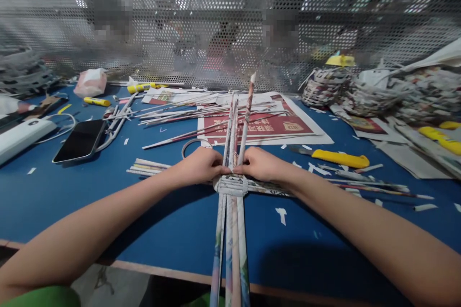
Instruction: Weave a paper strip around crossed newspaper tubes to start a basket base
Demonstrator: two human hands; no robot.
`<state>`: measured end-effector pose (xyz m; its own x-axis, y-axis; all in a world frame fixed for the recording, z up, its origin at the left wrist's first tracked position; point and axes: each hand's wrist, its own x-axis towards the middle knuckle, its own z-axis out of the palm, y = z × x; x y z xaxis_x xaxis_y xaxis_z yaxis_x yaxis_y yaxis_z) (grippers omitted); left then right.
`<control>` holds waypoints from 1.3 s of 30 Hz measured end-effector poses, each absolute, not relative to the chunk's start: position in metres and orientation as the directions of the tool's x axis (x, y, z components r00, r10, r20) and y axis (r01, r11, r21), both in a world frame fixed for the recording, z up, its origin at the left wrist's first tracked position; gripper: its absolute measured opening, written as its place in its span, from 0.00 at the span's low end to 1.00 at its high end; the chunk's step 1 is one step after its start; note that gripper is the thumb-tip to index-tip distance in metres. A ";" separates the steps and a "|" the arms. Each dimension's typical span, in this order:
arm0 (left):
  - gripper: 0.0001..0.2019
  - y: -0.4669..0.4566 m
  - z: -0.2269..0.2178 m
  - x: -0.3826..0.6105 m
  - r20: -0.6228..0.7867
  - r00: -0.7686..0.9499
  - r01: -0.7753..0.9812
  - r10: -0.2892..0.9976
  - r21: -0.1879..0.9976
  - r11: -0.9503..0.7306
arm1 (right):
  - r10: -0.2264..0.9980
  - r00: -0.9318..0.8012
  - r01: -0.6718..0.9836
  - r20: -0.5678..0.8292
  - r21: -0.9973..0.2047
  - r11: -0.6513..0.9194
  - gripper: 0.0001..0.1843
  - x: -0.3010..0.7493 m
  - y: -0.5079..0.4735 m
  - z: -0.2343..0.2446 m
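The left hand (205, 164) and right hand (261, 163) are both closed, thumbs and fingers pinching the rolled-paper cross (233, 185) at the far edge of its woven middle, their fingertips nearly meeting. The cross lies between and just below the hands: one set of tubes runs towards the person, past the edge of the blue desk (162, 242), others point away beyond the hands, and side arms pass beneath both wrists. One far tube, just beyond the right hand, slants upward.

Just beyond the left hand is a partly hidden grey ring (185, 146). Farther past both hands, loose paper tubes (173, 115) lie partly over a red printed sheet (302, 127). Near the right hand, to its right, rests a yellow utility knife (340, 157) among paper scraps (282, 216). Well left of the left hand lies a smartphone (81, 140). Woven paper baskets (326, 87) stand far beyond the right hand.
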<state>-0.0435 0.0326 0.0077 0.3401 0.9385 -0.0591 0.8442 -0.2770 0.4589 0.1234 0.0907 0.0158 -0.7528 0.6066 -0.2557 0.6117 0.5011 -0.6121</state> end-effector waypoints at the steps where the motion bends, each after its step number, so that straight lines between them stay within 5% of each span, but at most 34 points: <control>1: 0.14 0.031 0.007 -0.044 -0.033 0.345 0.846 0.938 0.443 -0.296 | 0.626 -0.737 0.635 -0.257 -0.582 0.508 0.10 0.123 0.091 0.014; 9: 0.09 0.005 0.002 -0.034 0.095 0.417 0.898 0.904 0.112 -0.426 | 0.722 -0.665 0.707 -0.190 -0.471 0.527 0.10 0.125 0.090 0.011; 14: 0.10 -0.006 -0.011 -0.029 0.159 0.485 0.874 0.860 -0.085 -0.478 | 0.787 -0.605 0.796 -0.123 -0.096 0.597 0.17 0.122 0.074 0.021; 18: 0.10 -0.010 -0.016 -0.027 0.200 0.515 0.857 0.834 -0.124 -0.500 | 0.747 -0.651 0.729 -0.134 0.165 0.665 0.14 0.119 0.060 0.029; 31: 0.13 -0.004 -0.012 -0.028 0.091 0.434 0.900 0.896 -0.002 -0.436 | 0.676 -0.700 0.699 -0.230 -0.031 0.714 0.11 0.126 0.076 0.026; 39: 0.11 0.007 -0.011 -0.032 0.053 0.440 0.876 0.896 0.193 -0.442 | 0.665 -0.713 0.697 -0.220 -0.118 0.708 0.10 0.128 0.080 0.025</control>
<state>-0.0325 0.0074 -0.0112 0.4403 0.8963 0.0529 0.8761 -0.4417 0.1934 0.1282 0.0801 0.0246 -0.7133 0.6653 -0.2204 0.6966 0.7076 -0.1183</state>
